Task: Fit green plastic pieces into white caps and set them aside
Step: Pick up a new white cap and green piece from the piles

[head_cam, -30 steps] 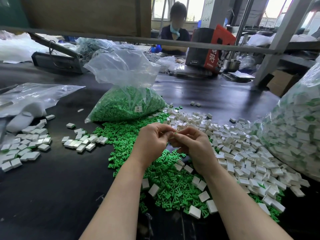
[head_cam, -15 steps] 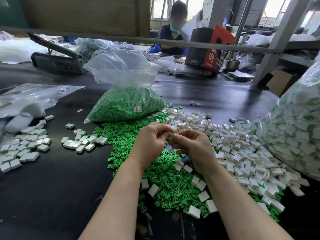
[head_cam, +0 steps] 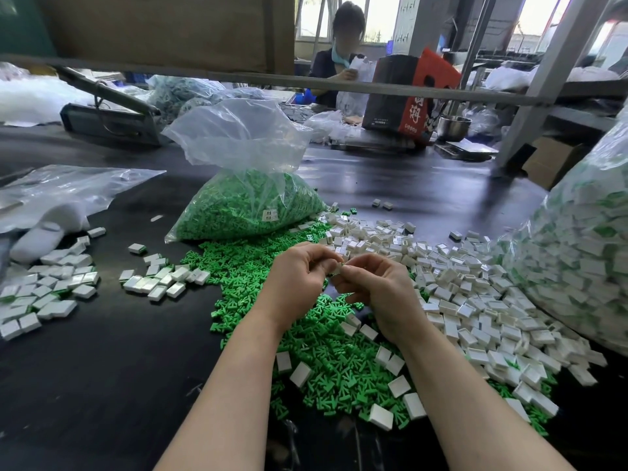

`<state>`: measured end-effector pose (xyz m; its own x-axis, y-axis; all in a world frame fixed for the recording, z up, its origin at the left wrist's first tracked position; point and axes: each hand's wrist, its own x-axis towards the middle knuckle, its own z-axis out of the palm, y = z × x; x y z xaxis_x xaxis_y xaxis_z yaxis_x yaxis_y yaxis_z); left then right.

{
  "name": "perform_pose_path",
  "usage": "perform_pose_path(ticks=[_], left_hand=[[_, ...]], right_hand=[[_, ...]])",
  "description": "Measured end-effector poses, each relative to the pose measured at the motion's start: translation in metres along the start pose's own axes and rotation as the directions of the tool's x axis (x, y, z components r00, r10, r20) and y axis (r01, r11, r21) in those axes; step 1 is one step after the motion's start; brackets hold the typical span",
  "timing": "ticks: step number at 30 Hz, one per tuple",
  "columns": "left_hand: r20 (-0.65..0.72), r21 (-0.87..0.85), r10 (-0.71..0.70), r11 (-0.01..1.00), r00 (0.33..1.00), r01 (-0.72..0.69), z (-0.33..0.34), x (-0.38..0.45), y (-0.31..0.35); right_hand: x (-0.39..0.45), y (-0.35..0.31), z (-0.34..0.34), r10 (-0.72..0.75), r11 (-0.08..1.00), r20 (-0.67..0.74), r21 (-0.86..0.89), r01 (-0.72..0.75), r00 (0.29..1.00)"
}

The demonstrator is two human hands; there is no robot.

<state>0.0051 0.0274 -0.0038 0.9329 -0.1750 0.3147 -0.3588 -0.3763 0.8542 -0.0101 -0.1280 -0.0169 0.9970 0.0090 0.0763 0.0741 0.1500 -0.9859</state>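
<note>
While both hands meet over the green heap: one cap and one insert between the fingertips, fitting under way.

Change: against the frames a moment back, almost none at the hands; same pinch, same spot, fingertips drawn a touch closer. Behind the bench, a person point(head_cam: 343, 52) now with white sheets lowered in front of the chest.

Meaning for the task: probably the same piece being pressed home, not yet set aside.

Left hand point(head_cam: 299, 280): fingers curled, thumb and forefinger pinching the small part from the left; exact piece held hard to tell.

Right hand point(head_cam: 377, 287): fingers curled, tips nipping a white cap point(head_cam: 337, 268) from the right; green piece mostly hidden between the fingers.

Green pieces point(head_cam: 326, 362): loose heap under the wrists, small T-shaped mouldings, matte, sharp-edged, tangled together.

White caps point(head_cam: 475, 300): wide spread to the right, little hollow rectangular shells, glossy, some open side up.

Finished pile point(head_cam: 159, 280): cluster of shut white blocks well left of the hands; larger cluster point(head_cam: 44, 294) farther left.

Bag of green point(head_cam: 248, 202): clear crinkled plastic, top open, slumped just beyond the heap.

Bag at right point(head_cam: 577, 266): clear film, bulging with white and green parts.

Table point(head_cam: 102, 385): dark, smooth, faintly reflective.
</note>
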Motion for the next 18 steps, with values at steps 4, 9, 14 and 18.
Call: perform_pose_path(ticks=[4, 9, 14, 18], left_hand=[[-0.12, 0.068, -0.019, 0.997, 0.993, 0.027, -0.014, 0.001, -0.005], [-0.574, 0.299, -0.083, 0.905, 0.815, 0.302, -0.058, -0.005, -0.027], [-0.787, 0.328, -0.225, 0.636, 0.574, 0.698, -0.089, -0.016, -0.048], [-0.789, 0.367, -0.254, 0.533, 0.559, 0.762, -0.088, -0.018, -0.051]], right_hand=[[0.001, 0.001, 0.002, -0.039, 0.974, 0.031, -0.22, 0.045, 0.999], [0.003, 0.001, 0.004, -0.084, 0.911, 0.045, -0.401, 0.095, 0.995], [0.008, 0.0, 0.002, -0.223, 0.796, -0.068, -0.589, 0.142, 0.972], [0.011, -0.002, -0.007, -0.341, 0.609, -0.15, -0.787, 0.096, 0.928]])
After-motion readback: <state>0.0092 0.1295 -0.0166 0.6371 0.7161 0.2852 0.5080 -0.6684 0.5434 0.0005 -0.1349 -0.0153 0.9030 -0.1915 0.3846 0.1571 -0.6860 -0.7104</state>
